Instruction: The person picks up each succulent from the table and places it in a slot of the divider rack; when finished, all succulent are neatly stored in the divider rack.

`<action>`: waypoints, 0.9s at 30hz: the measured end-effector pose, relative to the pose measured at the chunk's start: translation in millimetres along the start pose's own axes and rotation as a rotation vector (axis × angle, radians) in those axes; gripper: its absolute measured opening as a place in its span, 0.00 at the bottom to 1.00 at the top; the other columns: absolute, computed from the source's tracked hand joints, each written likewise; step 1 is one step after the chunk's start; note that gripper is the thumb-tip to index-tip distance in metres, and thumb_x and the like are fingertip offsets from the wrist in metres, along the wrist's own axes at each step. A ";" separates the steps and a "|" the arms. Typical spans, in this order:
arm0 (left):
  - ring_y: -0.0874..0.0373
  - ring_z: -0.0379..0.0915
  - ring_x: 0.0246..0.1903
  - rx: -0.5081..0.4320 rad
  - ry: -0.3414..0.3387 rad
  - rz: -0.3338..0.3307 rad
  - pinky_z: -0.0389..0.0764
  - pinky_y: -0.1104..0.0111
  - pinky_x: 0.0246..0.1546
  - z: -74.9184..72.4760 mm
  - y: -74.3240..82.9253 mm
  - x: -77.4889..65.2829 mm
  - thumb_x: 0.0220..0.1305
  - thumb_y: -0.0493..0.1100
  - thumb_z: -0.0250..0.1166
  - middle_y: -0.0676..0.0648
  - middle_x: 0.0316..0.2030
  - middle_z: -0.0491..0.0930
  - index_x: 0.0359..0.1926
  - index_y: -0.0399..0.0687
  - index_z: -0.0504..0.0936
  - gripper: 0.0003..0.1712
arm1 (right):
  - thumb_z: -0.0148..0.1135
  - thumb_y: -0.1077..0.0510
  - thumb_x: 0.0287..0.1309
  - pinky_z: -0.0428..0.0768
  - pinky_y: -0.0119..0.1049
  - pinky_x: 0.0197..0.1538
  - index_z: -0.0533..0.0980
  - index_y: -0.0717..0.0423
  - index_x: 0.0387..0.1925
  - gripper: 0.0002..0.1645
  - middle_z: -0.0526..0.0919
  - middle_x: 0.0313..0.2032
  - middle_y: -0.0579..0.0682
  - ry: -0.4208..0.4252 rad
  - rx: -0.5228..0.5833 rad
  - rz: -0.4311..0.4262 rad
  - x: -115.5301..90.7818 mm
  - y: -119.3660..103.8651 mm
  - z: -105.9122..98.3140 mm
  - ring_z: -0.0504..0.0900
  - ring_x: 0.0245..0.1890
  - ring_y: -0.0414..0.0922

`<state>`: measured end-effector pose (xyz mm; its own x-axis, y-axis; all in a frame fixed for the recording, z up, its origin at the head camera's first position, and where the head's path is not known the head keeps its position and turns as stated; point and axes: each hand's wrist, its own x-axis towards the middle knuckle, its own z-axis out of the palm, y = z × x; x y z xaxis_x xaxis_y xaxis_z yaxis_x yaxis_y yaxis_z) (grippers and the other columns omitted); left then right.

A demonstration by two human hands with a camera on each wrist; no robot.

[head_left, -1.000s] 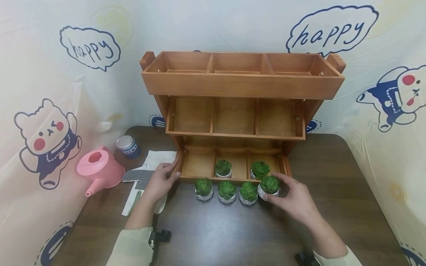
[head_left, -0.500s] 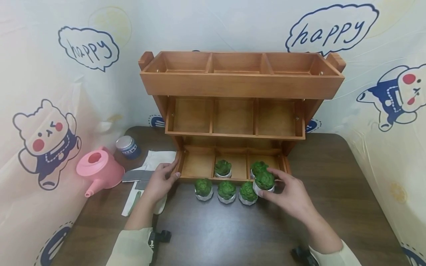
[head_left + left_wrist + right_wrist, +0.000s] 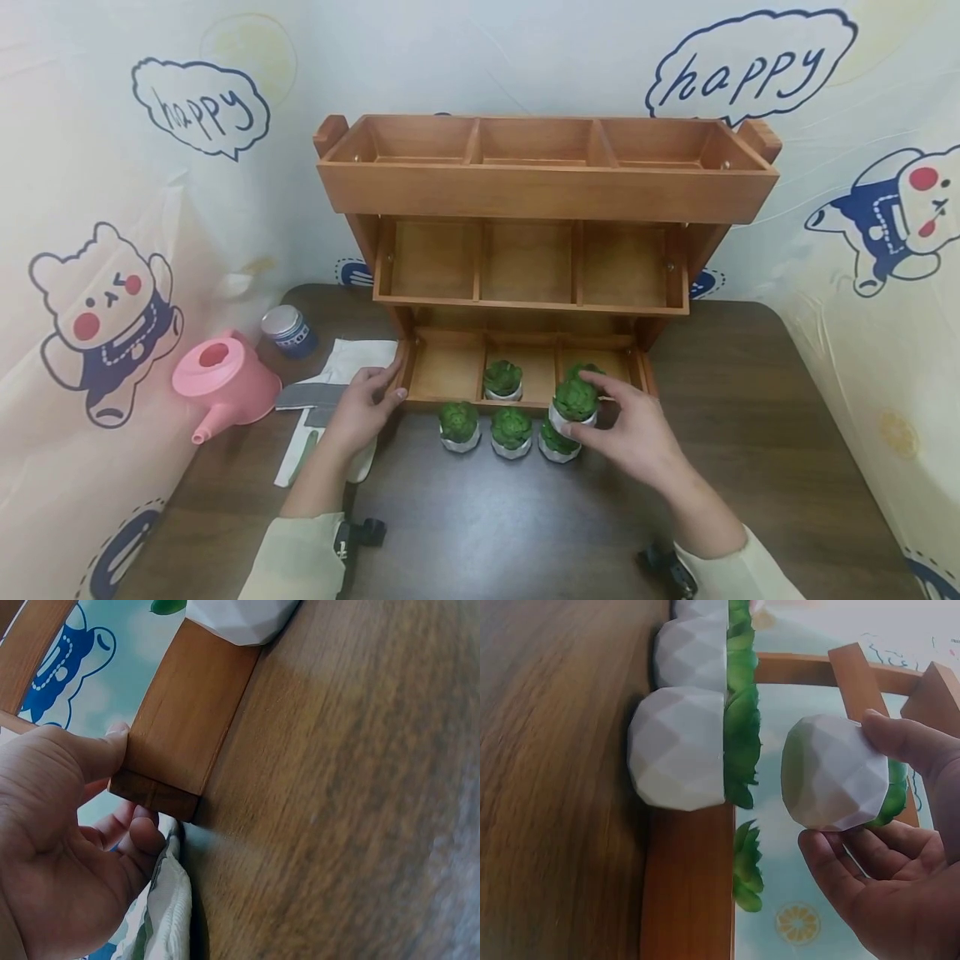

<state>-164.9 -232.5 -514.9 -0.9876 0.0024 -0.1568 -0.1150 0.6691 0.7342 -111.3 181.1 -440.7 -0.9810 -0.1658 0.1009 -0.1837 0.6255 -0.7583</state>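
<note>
My right hand (image 3: 637, 429) pinches a potted succulent (image 3: 576, 404) between thumb and fingers, lifted above the bottom tier's front edge. Its white faceted pot (image 3: 836, 772) is off the table in the right wrist view. My left hand (image 3: 366, 408) holds the left front corner of the wooden three-tier planter shelf (image 3: 547, 193), thumb on the front board (image 3: 187, 705). Three more succulents line up on the table before the shelf: left (image 3: 459, 423), middle (image 3: 512, 429) and right (image 3: 558, 448), the last partly hidden. Inside the bottom tier, one succulent (image 3: 502, 379) sits in the middle compartment; another (image 3: 585, 368), mostly hidden, is at the right.
A pink watering can (image 3: 225, 379) and a blue jar (image 3: 289, 332) stand at the left. Gloves (image 3: 360, 358) in white and grey lie beside my left hand. A printed cloth (image 3: 480, 58) hangs behind the dark wooden table (image 3: 750, 400).
My right hand has lifted the succulent from the right end of the row and carried it leftward and up, over the neighbouring plant. My left hand stays on the shelf corner.
</note>
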 end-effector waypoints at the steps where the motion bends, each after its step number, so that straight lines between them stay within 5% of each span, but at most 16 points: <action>1: 0.42 0.69 0.62 0.001 0.000 0.002 0.69 0.42 0.65 0.2 0.2 0.2 0.74 0.51 0.65 0.42 0.63 0.69 0.78 0.61 0.65 0.35 | 0.85 0.47 0.47 0.84 0.51 0.46 0.77 0.52 0.66 0.44 0.87 0.50 0.49 -0.001 0.005 0.002 0.9 -0.6 1.0 0.86 0.44 0.48; 27: 0.41 0.69 0.61 0.011 0.001 0.011 0.69 0.42 0.65 -1.2 0.8 0.1 0.74 0.50 0.65 0.41 0.62 0.69 0.78 0.61 0.65 0.35 | 0.84 0.47 0.47 0.84 0.50 0.47 0.76 0.50 0.67 0.45 0.86 0.50 0.48 -0.024 0.052 -0.042 22.2 -28.2 33.8 0.84 0.43 0.46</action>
<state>-165.2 -232.9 -513.5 -0.9889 0.0094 -0.1484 -0.1029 0.6769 0.7288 -125.7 134.1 -438.9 -0.9706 -0.2098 0.1182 -0.2206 0.5775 -0.7860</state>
